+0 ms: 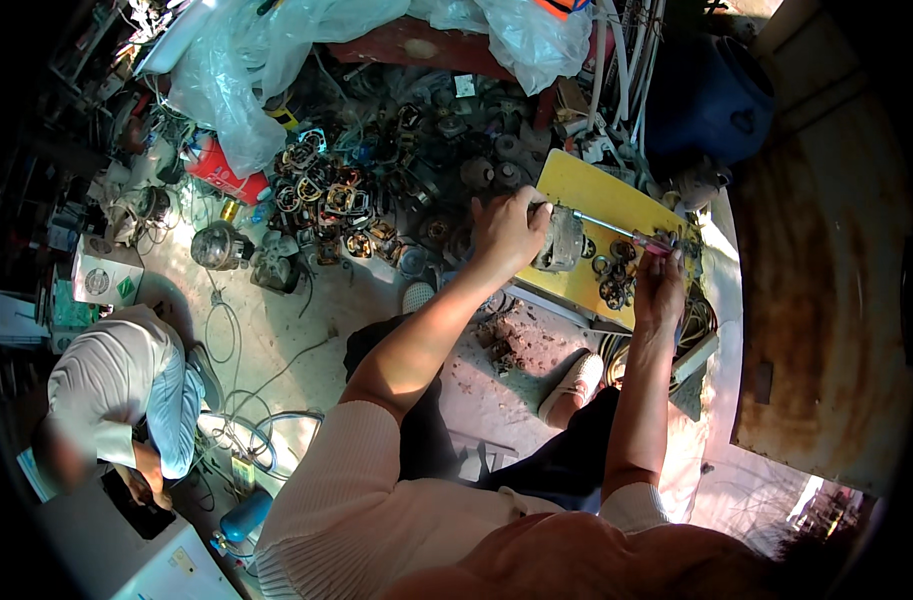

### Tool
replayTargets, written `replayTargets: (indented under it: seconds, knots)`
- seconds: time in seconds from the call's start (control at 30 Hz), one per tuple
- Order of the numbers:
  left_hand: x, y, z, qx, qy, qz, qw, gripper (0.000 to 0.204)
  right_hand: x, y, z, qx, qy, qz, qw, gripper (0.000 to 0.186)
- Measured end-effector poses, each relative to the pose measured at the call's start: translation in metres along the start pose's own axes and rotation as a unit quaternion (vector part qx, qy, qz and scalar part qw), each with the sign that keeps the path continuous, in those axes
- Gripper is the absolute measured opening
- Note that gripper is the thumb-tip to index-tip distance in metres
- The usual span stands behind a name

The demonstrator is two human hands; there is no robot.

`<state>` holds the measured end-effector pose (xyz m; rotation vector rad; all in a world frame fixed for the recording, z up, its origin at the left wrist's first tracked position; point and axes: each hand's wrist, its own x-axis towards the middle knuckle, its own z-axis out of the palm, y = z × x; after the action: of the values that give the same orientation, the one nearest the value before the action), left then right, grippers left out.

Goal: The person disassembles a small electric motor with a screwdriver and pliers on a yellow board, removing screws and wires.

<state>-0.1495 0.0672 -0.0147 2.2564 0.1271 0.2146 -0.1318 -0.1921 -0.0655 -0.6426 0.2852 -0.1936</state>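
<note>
My left hand point(511, 228) grips a round grey metal motor part point(559, 240) from its left side and holds it over a yellow board point(616, 196). In my right hand point(661, 285) is a screwdriver point(616, 230) with a pinkish-red handle, fingers closed around that handle. Its long shaft points left and its tip reaches the right side of the motor part; whether it sits in a screw cannot be made out. Several dark ring-shaped parts point(616, 278) lie on the board below the screwdriver, between the motor part and my right hand.
A heap of motor parts point(346, 200) spreads at far left, with clear plastic sheeting point(246, 70) behind it. A blue barrel point(711, 100) stands far right. Cables point(246, 420) cross the floor. At left a co-worker point(121, 390) bends over a white appliance point(166, 560), beside a blue cylinder point(244, 515).
</note>
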Motion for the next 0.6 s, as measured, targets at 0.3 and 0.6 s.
replayTargets:
  seconds: [0.3,0.6]
  knots:
    - [0.0,0.0,0.0,0.002,-0.006,-0.005,1.0,0.025,-0.005,-0.006,0.002,-0.092,-0.001,-0.001,0.996,0.032]
    - [-0.001,0.001,0.001,0.023,0.013,0.006,1.0,0.025,0.0,-0.008,-0.006,-0.097,-0.015,-0.015,0.995,0.036]
